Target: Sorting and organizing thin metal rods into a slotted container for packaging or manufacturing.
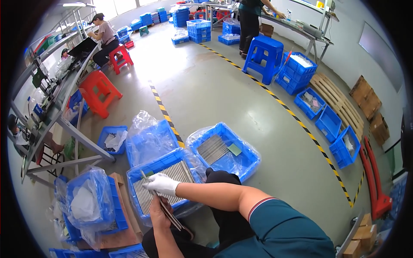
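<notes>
Our 2 hands meet on thin metal rods [172, 219]

We grip the metal rods with our bare left hand [159, 215], its fingers closed around them, their lower ends slanting toward our lap. Our right hand [161, 184], in a white glove, has its fingers bent together at the rods' upper end, pinching there; each finger is hard to make out. The held rods are above the near side of a blue crate [157, 163], where more rods lie side by side. Just beside it, a 2nd crate [239, 163] holds rods and a green piece [234, 149].
</notes>
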{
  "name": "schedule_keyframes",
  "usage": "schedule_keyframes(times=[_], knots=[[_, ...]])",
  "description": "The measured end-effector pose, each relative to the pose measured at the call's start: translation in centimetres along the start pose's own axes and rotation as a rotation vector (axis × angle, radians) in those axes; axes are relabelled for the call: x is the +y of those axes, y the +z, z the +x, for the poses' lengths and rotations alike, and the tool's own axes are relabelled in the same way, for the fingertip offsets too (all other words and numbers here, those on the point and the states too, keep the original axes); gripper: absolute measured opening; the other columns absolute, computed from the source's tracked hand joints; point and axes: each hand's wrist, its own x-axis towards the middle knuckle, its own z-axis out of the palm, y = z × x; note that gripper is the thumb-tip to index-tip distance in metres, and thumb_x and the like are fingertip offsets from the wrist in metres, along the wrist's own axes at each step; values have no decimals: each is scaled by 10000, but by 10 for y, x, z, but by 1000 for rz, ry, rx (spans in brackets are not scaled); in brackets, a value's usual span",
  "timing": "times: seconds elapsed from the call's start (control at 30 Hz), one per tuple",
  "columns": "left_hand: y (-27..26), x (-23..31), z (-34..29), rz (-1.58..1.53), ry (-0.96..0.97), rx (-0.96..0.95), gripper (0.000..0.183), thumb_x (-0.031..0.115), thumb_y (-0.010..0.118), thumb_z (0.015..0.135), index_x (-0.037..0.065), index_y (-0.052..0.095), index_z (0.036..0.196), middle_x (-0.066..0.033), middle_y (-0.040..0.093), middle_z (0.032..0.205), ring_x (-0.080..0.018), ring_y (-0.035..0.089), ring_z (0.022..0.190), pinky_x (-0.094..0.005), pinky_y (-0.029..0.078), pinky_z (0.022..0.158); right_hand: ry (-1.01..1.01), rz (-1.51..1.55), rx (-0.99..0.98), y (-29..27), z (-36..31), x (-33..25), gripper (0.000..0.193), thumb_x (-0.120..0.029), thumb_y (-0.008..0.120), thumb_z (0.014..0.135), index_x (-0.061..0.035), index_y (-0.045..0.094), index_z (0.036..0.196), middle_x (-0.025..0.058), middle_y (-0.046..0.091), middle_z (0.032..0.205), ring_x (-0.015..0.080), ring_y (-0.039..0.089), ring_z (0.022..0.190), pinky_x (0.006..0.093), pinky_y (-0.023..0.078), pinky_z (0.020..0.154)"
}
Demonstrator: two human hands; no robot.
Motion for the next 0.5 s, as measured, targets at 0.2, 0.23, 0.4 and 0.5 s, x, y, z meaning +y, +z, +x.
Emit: schedule_keyframes(times=[0.2, 0.23, 0.4, 0.5], knots=[[15, -17, 2, 56, -70, -262, 356, 413, 541, 903, 89, 495, 761, -17, 468, 702, -109, 406, 505, -253, 346, 442, -81, -101, 436, -60, 43, 39, 430, -389, 496, 822, 8, 646, 749, 191, 640, 721, 301, 633, 704, 402, 467, 668], [1, -13, -9, 38, -114, -219, 358, 410, 539, 905, 87, 495, 756, -27, 471, 716, -113, 410, 511, -256, 351, 445, -7, 266, 480, -54, 42, 19, 389, -367, 542, 805, -3, 647, 716, 135, 632, 673, 251, 603, 630, 378, 454, 607], [-18, 2, -11, -91, -39, -193, 384, 424, 490, 930, 78, 500, 766, -77, 543, 835, -192, 522, 618, -326, 461, 560, 116, 431, 206, -71, 23, -13, 389, -437, 591, 853, -67, 590, 735, 13, 493, 574, 95, 404, 431, 251, 302, 389], [-13, 8, -3, -175, 46, -249, 372, 396, 505, 929, 57, 509, 776, -111, 592, 929, -329, 635, 858, -470, 532, 764, 239, 291, -11, -42, 0, -10, 375, -431, 588, 859, -76, 599, 739, -4, 482, 538, 93, 401, 406, 257, 294, 373]])
